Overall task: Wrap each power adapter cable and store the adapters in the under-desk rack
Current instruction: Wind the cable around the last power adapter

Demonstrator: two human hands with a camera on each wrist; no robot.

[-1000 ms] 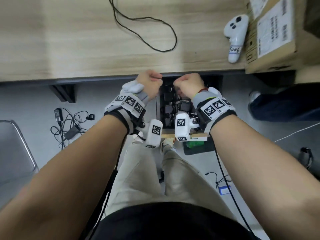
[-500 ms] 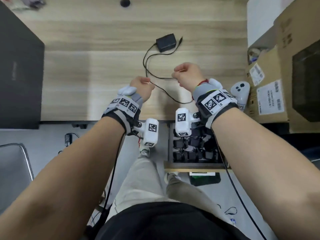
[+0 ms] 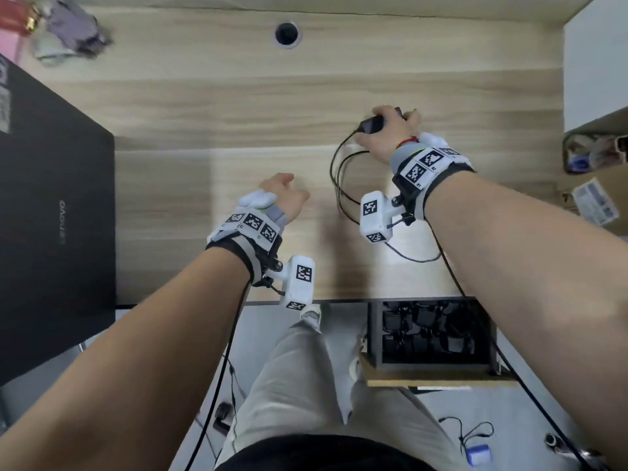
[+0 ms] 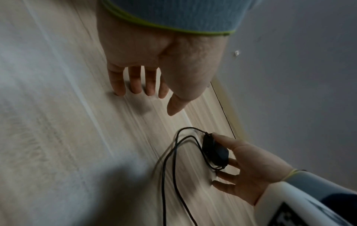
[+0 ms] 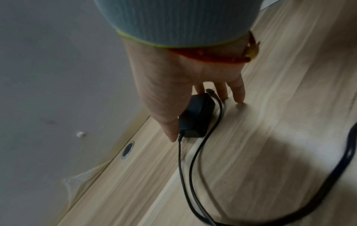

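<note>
A small black power adapter [image 3: 371, 126] [image 4: 214, 151] [image 5: 197, 117] lies on the wooden desk [image 3: 238, 113]. Its thin black cable [image 3: 334, 175] [image 4: 166, 165] [image 5: 185, 175] runs loose in loops toward me. My right hand [image 3: 387, 134] [image 4: 251, 165] [image 5: 173, 85] is on the adapter, thumb along one side and fingers at the other. My left hand [image 3: 283, 195] [image 4: 154, 61] hovers over the bare desk to the left, fingers relaxed and holding nothing. The black under-desk rack [image 3: 374, 331] below the desk's front edge holds several wrapped adapters [image 3: 424, 321].
A large black box [image 3: 51, 215] covers the desk's left side. A round cable hole [image 3: 287, 34] sits at the back of the desk. Cardboard boxes [image 3: 605, 198] stand at the right. The rack rests on a wooden board [image 3: 438, 380]; loose cables lie on the floor.
Both hands rose from the rack to the desk. Half a second ago both pinched the cable; now the left has let go and the right has reached forward onto the adapter.
</note>
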